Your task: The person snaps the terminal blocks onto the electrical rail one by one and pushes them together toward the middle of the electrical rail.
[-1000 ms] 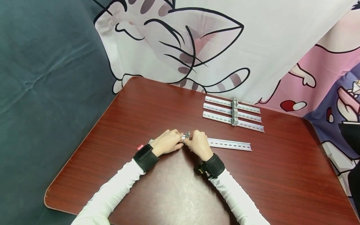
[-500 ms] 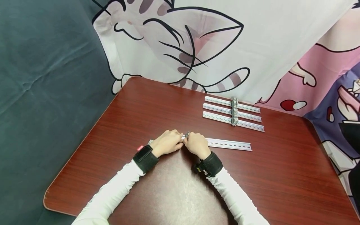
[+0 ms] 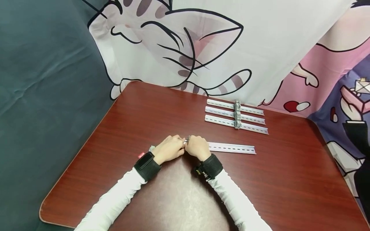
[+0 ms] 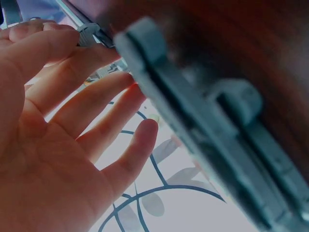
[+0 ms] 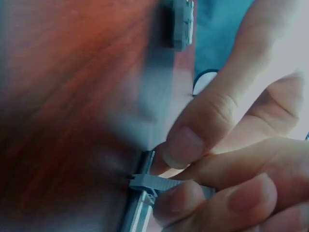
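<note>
A slotted metal DIN rail point(image 3: 231, 148) lies crosswise on the table, partly hidden under both hands. My left hand point(image 3: 168, 149) holds its left part, thumb on the near side, fingers stretched along the far side in the left wrist view. Close beside it, my right hand point(image 3: 198, 148) pinches a small grey ridged terminal block point(image 5: 154, 182) between thumb and fingers, right at the rail. From above, that block mostly disappears behind the right knuckles. Further grey terminal-block parts point(image 4: 212, 130) loom large and blurred near the left wrist camera.
Farther back, three parallel DIN rails point(image 3: 221, 120) lie side by side, with a row of grey terminal blocks point(image 3: 237, 114) across their middles. The brown table point(image 3: 130, 112) meets a cat-printed cloth point(image 3: 214, 77) behind and a green curtain point(image 3: 43, 96) at left.
My right hand has rolled leftward over the terminal block and now covers most of it. The left hand keeps its place on the rail. The head view has shifted slightly.
</note>
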Motion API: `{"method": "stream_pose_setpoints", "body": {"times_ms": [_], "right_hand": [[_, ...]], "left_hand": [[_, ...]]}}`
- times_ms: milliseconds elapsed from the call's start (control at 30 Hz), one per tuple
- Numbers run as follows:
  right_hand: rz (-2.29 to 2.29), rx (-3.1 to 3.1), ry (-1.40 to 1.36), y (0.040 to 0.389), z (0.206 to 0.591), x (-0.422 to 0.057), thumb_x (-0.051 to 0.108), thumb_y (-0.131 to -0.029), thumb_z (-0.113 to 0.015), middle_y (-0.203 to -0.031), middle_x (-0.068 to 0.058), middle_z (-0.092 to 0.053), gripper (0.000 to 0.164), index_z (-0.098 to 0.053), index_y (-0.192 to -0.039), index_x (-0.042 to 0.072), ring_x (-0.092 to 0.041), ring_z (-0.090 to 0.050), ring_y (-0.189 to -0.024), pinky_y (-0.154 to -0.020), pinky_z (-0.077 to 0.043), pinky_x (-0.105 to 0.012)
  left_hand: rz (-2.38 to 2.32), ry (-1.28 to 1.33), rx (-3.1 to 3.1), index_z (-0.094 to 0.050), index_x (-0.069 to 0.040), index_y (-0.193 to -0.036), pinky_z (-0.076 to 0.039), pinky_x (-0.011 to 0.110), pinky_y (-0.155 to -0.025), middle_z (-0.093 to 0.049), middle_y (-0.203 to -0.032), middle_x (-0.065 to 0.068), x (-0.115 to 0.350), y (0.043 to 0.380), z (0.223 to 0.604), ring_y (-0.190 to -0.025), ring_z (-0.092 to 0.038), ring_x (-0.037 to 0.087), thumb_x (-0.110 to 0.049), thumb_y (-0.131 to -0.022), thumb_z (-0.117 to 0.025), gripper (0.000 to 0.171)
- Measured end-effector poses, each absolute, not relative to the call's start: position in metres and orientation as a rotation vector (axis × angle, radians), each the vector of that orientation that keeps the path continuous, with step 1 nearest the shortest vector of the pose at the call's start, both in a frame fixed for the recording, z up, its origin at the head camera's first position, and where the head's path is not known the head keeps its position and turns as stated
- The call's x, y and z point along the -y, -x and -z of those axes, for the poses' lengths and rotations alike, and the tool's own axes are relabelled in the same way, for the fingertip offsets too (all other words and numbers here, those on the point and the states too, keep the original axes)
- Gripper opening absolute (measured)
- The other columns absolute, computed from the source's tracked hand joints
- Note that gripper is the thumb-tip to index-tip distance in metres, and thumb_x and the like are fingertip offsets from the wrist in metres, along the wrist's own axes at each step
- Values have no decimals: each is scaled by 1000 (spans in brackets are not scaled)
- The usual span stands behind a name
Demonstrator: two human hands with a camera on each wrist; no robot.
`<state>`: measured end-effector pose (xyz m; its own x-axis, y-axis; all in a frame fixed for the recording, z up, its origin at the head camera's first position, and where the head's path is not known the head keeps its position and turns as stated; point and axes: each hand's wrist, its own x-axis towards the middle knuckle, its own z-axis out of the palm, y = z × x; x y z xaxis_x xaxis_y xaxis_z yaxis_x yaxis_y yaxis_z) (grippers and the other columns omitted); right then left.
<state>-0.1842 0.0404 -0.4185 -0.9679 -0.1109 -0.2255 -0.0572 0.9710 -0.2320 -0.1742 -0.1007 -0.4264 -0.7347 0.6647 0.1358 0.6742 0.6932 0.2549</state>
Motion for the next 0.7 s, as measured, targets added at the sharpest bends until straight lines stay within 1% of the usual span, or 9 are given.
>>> {"method": "stream_pose_setpoints", "body": {"times_ms": [67, 200, 333, 433, 500, 600, 700], "right_hand": [[320, -2864, 116, 186, 416, -38, 29, -91, -56, -99, -19, -71, 26, -70, -85, 8, -39, -68, -90, -68, -54, -51], [304, -2817, 98, 190, 410, -33, 32, -94, -52, -107, -18, -71, 31, -71, -95, 8, -38, -67, -97, -73, -54, -52], [287, -2768, 98, 193, 407, -31, 33, -94, -51, -112, -18, -69, 33, -72, -100, 9, -37, -66, -101, -77, -53, -52], [289, -2759, 93, 192, 408, -32, 33, -94, -51, -112, -18, -69, 33, -72, -101, 8, -37, -66, -101, -77, -53, -52], [290, -2768, 80, 190, 410, -32, 33, -94, -51, -111, -19, -69, 34, -72, -100, 8, -37, -66, -100, -76, -53, -51], [287, -2793, 62, 188, 411, -34, 31, -92, -54, -110, -19, -70, 30, -71, -99, 7, -37, -67, -99, -76, -53, -51], [288, -2817, 66, 187, 412, -36, 29, -89, -57, -109, -19, -70, 26, -71, -97, 8, -38, -67, -99, -76, -53, -51]], "left_hand": [[451, 1122, 2838, -66, -11, -78, -53, 42, -77, -72, -97, 9, 102, 174, 426, -95, -66, 27, -14, -85, -64, 9], [442, 1112, 2814, -64, -10, -76, -53, 41, -75, -70, -88, 7, 104, 173, 423, -92, -66, 26, -14, -84, -65, 9], [421, 1111, 2829, -65, -10, -74, -53, 41, -76, -72, -90, 7, 105, 172, 422, -94, -66, 26, -14, -84, -65, 11], [427, 1107, 2868, -65, -11, -73, -53, 42, -80, -73, -96, 8, 105, 170, 424, -100, -65, 26, -16, -86, -65, 13], [438, 1117, 2914, -64, -12, -71, -52, 41, -80, -73, -95, 6, 106, 172, 423, -101, -65, 25, -19, -87, -64, 17], [454, 1123, 2985, -68, -16, -75, -51, 39, -75, -71, -87, 0, 113, 178, 418, -92, -65, 21, -21, -87, -65, 14], [470, 1023, 3078, -72, -18, -76, -49, 35, -68, -68, -76, -5, 126, 184, 405, -76, -62, 16, -22, -82, -69, 8]]}}
